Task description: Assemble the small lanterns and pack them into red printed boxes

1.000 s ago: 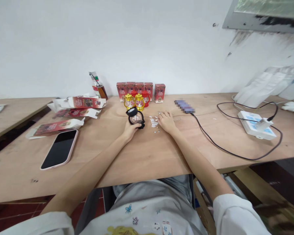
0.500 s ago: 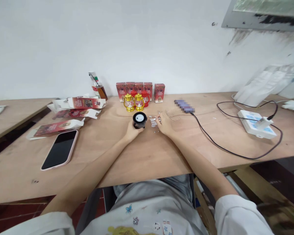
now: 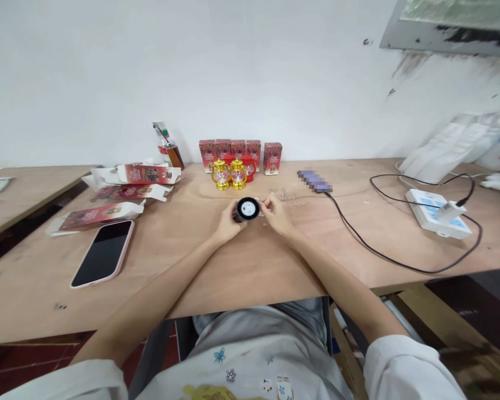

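My left hand [image 3: 228,223] is wrapped round a dark round lantern-like piece [image 3: 248,208] with a black rim and a white disc facing up. It is held above the table in front of two gold lanterns [image 3: 238,176]. My right hand [image 3: 277,215] is beside its right edge, thumb and fingertips pinched together; what they hold, if anything, is too small to make out. Small white and clear bits [image 3: 283,194] lie just beyond the right hand, partly hidden by it. Behind the gold lanterns stand red lanterns [image 3: 249,166].
Several red boxes [image 3: 272,159] stand by the wall. Opened red cartons [image 3: 104,215], a bottle [image 3: 170,153] and a phone [image 3: 103,254] are at left. At right lie a second phone [image 3: 314,181], its black cable [image 3: 358,239] and a white power strip [image 3: 437,214]. Another person's hand shows at the far right edge.
My left hand has brought the dark piece rightward, toward my right hand. The right hand has come up from the small white bits to the piece's edge, fingertips now pinched.
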Demonstrator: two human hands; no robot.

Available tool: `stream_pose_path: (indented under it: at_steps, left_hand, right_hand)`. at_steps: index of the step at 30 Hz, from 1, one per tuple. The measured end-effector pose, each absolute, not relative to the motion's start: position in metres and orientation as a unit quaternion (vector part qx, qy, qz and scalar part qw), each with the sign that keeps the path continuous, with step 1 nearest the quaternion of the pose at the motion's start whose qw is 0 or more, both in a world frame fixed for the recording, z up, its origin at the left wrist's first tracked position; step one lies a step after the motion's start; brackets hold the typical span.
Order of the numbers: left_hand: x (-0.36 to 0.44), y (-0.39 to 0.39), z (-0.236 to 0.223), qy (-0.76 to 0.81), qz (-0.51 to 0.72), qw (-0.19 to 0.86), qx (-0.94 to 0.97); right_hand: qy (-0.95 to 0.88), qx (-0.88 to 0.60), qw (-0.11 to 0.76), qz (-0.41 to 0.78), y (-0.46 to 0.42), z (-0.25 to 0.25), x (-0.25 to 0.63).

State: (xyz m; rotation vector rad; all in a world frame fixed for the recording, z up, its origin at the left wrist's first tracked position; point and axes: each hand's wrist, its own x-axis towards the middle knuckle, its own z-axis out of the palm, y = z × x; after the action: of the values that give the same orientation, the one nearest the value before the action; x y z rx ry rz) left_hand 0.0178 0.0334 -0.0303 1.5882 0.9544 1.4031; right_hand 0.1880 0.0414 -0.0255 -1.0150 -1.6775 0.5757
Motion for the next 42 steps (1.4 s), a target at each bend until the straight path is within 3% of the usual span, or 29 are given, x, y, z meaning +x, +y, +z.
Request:
stream_pose_path:
  at_steps: [9,19,31,42]
  left_hand:
    - [0.017,0.031,-0.031,0.372,0.543,0.351,0.666]
    - [0.001,0.048,-0.035,0.479,0.478,0.139,0.723]
    - [0.001,0.044,-0.035,0.452,0.444,0.109,0.766]
    - [0.004,0.036,-0.026,0.519,0.406,0.079,0.748]
  right_hand:
    - [-0.647,-0.396,0.584,0.29,0.045,-0.027,0.189]
    - [-0.547,-0.399,0.682,0.277,0.042,-0.023,0.185]
    - [-0.703,-0.335,0.618,0.113,0.032,-0.025,0.184]
    - [-0.756,-0.317,0.572,0.022,0.029,-0.024,0.184]
